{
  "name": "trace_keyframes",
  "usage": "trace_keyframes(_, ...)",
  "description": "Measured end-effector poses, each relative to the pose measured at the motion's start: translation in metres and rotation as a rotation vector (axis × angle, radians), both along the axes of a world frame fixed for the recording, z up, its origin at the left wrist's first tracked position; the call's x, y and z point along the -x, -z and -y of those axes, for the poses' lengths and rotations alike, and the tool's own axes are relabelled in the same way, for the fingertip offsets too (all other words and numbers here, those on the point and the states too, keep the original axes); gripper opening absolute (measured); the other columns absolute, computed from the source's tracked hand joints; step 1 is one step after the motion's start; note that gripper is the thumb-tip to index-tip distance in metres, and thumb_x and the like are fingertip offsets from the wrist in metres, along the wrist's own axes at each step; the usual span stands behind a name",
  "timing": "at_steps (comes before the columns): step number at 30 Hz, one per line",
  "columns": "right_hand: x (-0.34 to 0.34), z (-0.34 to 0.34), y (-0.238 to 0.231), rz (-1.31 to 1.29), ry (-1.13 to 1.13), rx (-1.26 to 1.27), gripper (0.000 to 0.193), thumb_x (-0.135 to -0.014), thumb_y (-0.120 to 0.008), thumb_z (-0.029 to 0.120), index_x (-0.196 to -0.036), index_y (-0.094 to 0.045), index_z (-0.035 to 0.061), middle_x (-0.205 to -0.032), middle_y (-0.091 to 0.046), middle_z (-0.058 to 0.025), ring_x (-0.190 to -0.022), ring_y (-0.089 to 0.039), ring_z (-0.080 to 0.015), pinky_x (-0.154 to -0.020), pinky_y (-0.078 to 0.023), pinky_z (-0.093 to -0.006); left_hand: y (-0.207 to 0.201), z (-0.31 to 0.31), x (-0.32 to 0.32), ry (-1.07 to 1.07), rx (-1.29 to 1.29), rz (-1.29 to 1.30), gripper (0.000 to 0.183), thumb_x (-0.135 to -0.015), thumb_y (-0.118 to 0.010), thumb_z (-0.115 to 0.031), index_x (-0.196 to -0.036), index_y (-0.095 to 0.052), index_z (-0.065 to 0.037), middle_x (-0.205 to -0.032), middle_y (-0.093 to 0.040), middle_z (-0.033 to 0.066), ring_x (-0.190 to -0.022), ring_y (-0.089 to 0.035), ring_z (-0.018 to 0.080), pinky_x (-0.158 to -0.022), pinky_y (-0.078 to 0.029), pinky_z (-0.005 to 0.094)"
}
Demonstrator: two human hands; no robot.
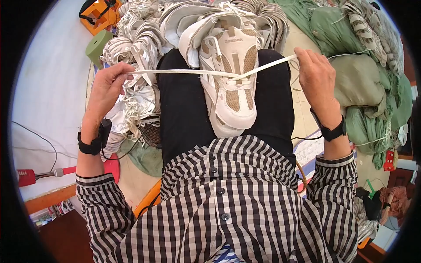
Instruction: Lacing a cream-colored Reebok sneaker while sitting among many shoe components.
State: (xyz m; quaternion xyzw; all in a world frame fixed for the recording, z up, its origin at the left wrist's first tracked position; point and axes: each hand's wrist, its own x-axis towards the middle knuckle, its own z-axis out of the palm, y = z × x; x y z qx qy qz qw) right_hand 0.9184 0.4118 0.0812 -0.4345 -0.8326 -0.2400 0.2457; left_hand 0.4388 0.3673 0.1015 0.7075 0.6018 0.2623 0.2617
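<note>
One white and beige shoe [232,94] with tan mesh panels, toe toward the person, resting on the lap between legs in black cloth trousers [182,105]; one flat white lace [188,71], strands crossing low over the shoe and drawn out to both sides; left hand [109,83], thumb and fingers pinching one end; right hand [316,76], fingers curled around the other; green cloth sacks [357,81] at right, contents hidden; bundled white shoe uppers [136,44] at left; small lettering high on the shoe's tongue.
</note>
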Motion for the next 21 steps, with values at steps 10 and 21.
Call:
trace_keyframes(10,-0.075,-0.022,0.047,-0.205,0.256,0.293,0.020,-0.095,-0.054,0.015,-0.112,-0.064,0.0080,-0.079,-0.066,-0.0138,-0.076,-0.065,-0.0352,-0.068,-0.049,-0.0434,0.052,0.003,0.009,-0.015,-0.403,-0.411,0.025,-0.082,-0.059,0.005,-0.105,-0.065,-0.002,-0.100,-0.067,0.0182,-0.091,-0.065,0.0361,-0.079,-0.052,0.0410)
trace_keyframes(21,-0.076,-0.011,0.022,-0.399,0.230,0.187,0.021,-0.097,-0.055,0.015,-0.113,-0.066,0.0060,-0.098,-0.069,-0.0185,-0.089,-0.066,-0.0383,-0.076,-0.052,-0.0433,0.058,0.014,-0.164,0.177,-0.516,-0.458,0.043,-0.081,-0.065,0.000,-0.123,-0.056,-0.001,-0.104,-0.064,0.0152,-0.099,-0.062,0.0301,-0.079,-0.054,0.0379)
